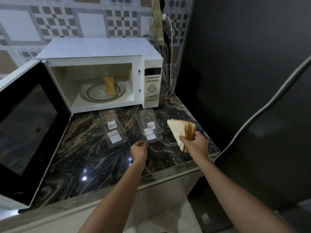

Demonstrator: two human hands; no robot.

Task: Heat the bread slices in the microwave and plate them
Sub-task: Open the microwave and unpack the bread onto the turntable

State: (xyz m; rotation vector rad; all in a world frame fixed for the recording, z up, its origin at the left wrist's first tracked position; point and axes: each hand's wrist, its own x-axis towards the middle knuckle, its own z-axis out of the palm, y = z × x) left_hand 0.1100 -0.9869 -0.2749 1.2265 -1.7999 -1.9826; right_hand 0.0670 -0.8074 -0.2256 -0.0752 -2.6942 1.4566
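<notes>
A white microwave (101, 47) stands on the marbled counter with its door (25, 123) swung wide to the left. Inside, a stack of bread slices (109, 85) stands on edge on the glass turntable (97, 94). My right hand (193, 142) grips a second stack of triangular bread slices (182, 132) above the counter's right side. Two clear plastic containers lie in front of the microwave, one on the left (112, 127) and one on the right (149, 128). My left hand (139, 151) pinches the near edge of the right container.
The dark marbled counter (84, 157) ends at a front edge near me and a right edge beside a dark chair back (252, 132). Cables and a plug strip (158, 22) hang on the tiled wall behind the microwave.
</notes>
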